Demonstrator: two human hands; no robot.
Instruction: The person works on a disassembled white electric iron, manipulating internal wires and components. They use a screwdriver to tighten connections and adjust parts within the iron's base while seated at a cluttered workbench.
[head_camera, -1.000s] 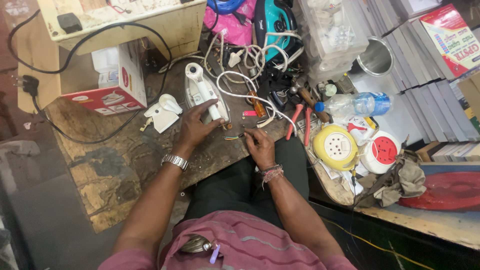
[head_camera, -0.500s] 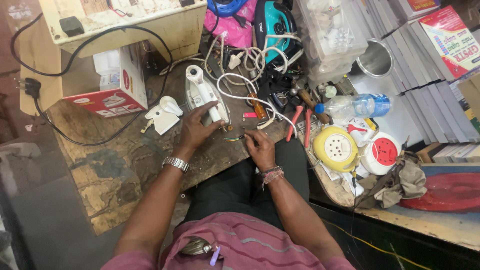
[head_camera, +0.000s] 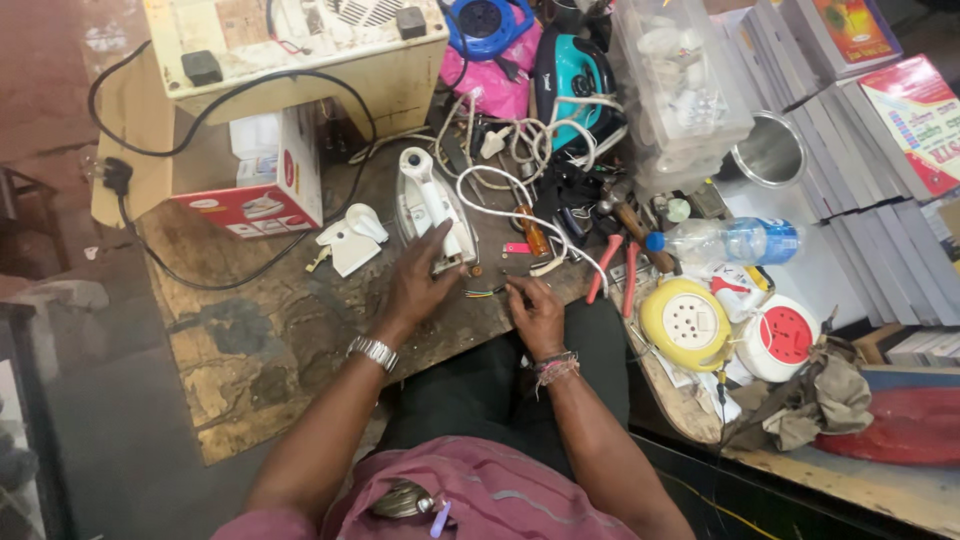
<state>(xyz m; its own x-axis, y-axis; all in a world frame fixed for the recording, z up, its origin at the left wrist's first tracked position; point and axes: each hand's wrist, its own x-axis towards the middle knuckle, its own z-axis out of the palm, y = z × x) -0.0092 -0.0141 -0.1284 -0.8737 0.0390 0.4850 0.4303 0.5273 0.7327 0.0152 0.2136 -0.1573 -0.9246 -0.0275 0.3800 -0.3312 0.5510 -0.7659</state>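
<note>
A white clothes iron (head_camera: 425, 200) lies on the worn wooden workbench (head_camera: 260, 340), its rear end open. My left hand (head_camera: 418, 285), with a metal watch on the wrist, rests on the iron's rear end and steadies it. Thin coloured wires (head_camera: 485, 292) stick out from the iron towards my right hand (head_camera: 535, 315), which pinches their ends. A white cord (head_camera: 510, 195) loops from the iron across the bench. A loose white plastic cover (head_camera: 350, 238) lies left of the iron.
Red-handled pliers (head_camera: 612, 270), a screwdriver (head_camera: 535, 235) and a hammer (head_camera: 630, 220) lie right of the iron. A yellow extension reel (head_camera: 685, 322), a red-and-white reel (head_camera: 785, 338), a water bottle (head_camera: 730, 240), a teal iron (head_camera: 575, 75), a product box (head_camera: 265, 185) and stacked books (head_camera: 860, 130) crowd the bench.
Both hands stay at the iron's rear end. My left hand has shifted slightly on the iron while my right hand keeps working the wire ends.
</note>
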